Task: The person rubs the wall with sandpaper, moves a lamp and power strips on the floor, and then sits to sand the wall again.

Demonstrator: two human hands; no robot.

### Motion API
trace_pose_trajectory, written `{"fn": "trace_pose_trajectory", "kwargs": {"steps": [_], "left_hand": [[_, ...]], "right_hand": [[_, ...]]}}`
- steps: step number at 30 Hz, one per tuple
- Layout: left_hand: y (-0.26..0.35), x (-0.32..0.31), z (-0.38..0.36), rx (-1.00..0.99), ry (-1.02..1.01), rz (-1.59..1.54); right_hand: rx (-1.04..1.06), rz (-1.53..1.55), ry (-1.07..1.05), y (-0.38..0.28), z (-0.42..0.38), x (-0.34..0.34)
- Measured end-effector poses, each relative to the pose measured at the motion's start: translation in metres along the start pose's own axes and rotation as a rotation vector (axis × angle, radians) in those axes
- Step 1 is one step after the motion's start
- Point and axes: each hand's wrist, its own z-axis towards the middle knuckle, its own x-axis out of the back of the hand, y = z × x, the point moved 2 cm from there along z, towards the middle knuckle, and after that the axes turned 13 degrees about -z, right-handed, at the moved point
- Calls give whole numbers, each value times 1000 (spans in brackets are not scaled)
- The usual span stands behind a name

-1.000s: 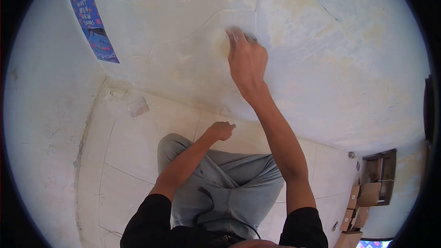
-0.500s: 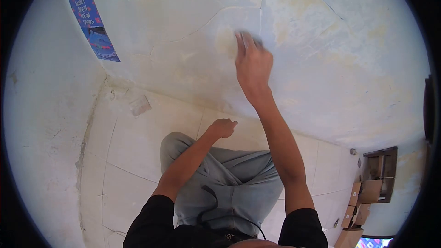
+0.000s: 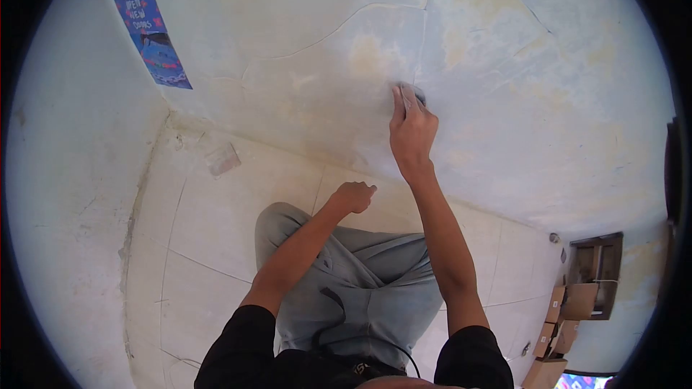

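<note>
Pressed to the patchy pale wall [image 3: 339, 94], my right hand [image 3: 414, 133] is closed on a small dark grey pad [image 3: 419, 95]. Most of the pad is hidden behind the fingers, which look dusty. A thin crack line runs down the wall to just above this hand, and a yellowish patch lies to its upper left. My left hand [image 3: 353, 197] is closed in a loose fist above my right-angled knee and the floor, apart from the wall. Whether anything is inside it is hidden.
I sit cross-legged in grey trousers [image 3: 360, 302] on pale floor tiles [image 3: 209, 238]. A blue lettered poster [image 3: 148, 25] hangs at upper left. A flat translucent piece [image 3: 223, 160] lies near the corner. Several cardboard boxes [image 3: 580, 301] and a wooden frame [image 3: 613, 266] stand at right.
My right hand has moved down the wall and slightly right with the pad. The left hand stays almost in place. The view has shifted slightly.
</note>
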Motion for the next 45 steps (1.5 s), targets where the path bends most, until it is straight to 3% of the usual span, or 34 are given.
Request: {"fn": "trace_pose_trajectory", "kwargs": {"steps": [7,12,19,24,28,31,33,37,40,42,45], "left_hand": [[5,1,5,-3,-26,-9],[1,1,3,3,-5,-10],[6,0,3,12,-35,-18],[-1,-2,6,-23,21,2],[-1,-4,8,-98,149,7],[4,3,2,-68,149,-6],[3,4,2,22,-13,-15],[5,2,3,9,-18,-17],[3,1,-1,-8,1,-11],[3,5,0,-11,19,-11],[2,2,2,-30,25,-26]], "right_hand": [[-111,-56,-114,-18,30,0],[-17,-6,-4,3,-10,-7],[-100,-85,-144,-25,44,5],[89,-71,-50,-1,8,1],[39,-153,-83,-7,31,8],[12,-146,-102,-6,18,6],[145,-148,-167,-7,3,-1],[134,-182,-128,-9,30,9],[14,-140,-123,-10,22,4],[107,-175,-229,-9,1,-8],[112,-180,-176,-7,14,1]]}}
